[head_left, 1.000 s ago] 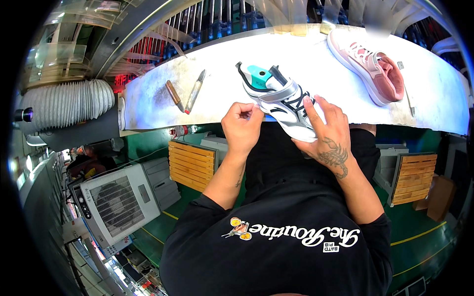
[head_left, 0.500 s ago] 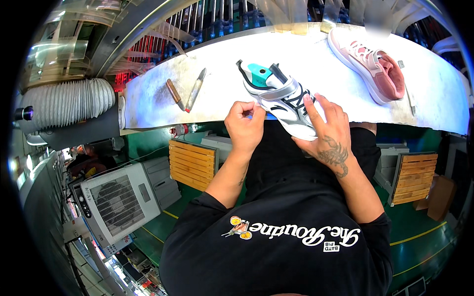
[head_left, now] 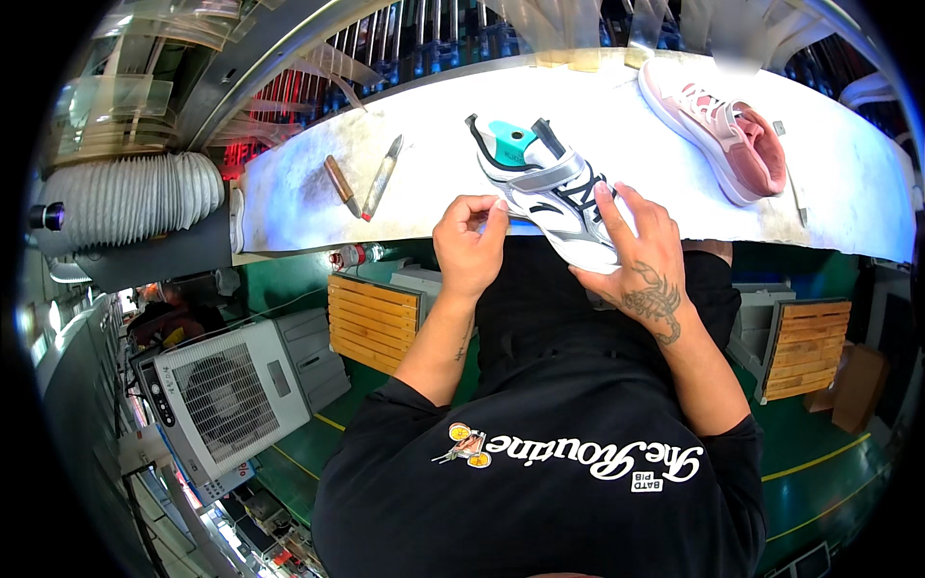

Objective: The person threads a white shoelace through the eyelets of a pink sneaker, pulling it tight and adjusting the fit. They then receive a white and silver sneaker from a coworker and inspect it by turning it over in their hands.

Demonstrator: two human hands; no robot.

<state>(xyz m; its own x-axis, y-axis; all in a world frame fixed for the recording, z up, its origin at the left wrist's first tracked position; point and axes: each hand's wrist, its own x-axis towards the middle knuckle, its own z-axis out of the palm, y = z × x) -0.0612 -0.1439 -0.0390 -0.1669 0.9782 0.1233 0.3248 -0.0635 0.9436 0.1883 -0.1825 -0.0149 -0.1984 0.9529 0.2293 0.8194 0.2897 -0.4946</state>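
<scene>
My right hand (head_left: 644,252) grips a white and grey sneaker (head_left: 553,204) by its toe end, thumb at the sole and fingers over the laces. The shoe has black laces, a grey strap and a teal shoe last (head_left: 508,144) showing at its opening. It is tilted at the near edge of the table, heel pointing away from me. Left of the sole, my left hand (head_left: 468,249) is closed in a pinch, thumb against curled forefinger. Whatever the pinch holds, if anything, is too small to make out.
A pink sneaker (head_left: 718,130) lies on the white table (head_left: 434,96) at the right, beside a thin tool (head_left: 798,197). A brown-handled tool (head_left: 340,181) and a pen-like tool (head_left: 383,178) lie at the left. Rollers (head_left: 453,39) run behind the table.
My left hand has shifted slightly left, a little away from the shoe. The shoe's heel end has moved slightly to the right. My right hand keeps its grip.
</scene>
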